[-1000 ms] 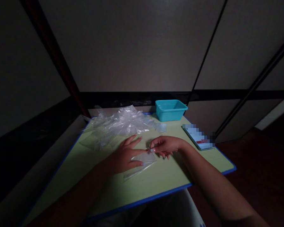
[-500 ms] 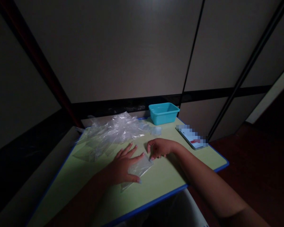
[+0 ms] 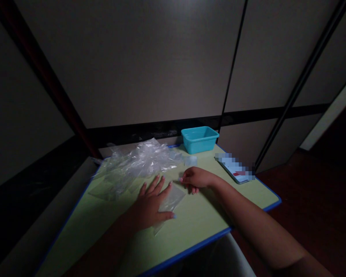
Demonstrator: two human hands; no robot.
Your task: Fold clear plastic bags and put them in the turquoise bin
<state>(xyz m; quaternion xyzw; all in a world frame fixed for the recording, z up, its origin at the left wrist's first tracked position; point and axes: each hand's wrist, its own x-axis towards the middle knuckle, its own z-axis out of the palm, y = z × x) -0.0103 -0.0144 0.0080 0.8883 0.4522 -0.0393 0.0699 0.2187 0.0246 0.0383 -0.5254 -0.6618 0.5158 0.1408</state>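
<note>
Turquoise basin [image 3: 200, 140] at the back of the table [image 3: 198, 221]; phone [image 3: 237, 171] to the right; crumpled film [image 3: 150, 157] beyond the left hand [image 3: 150, 204], which lies splayed partly over a clear plastic piece [image 3: 173, 198]. Right hand [image 3: 198, 178], just beside, appears pinched, contents indiscernible.

And we're up at the wearer's head, one wide camera looking forward and steeply down across the green table [image 3: 196, 219], close above it. Both forearms run in from the bottom, putting the left hand [image 3: 150, 206] and right hand [image 3: 198, 179] below mid-frame! Ahead, the panelled wall [image 3: 144, 69] fills the top, its dark band [image 3: 155, 129] slanting up rightward.
</note>
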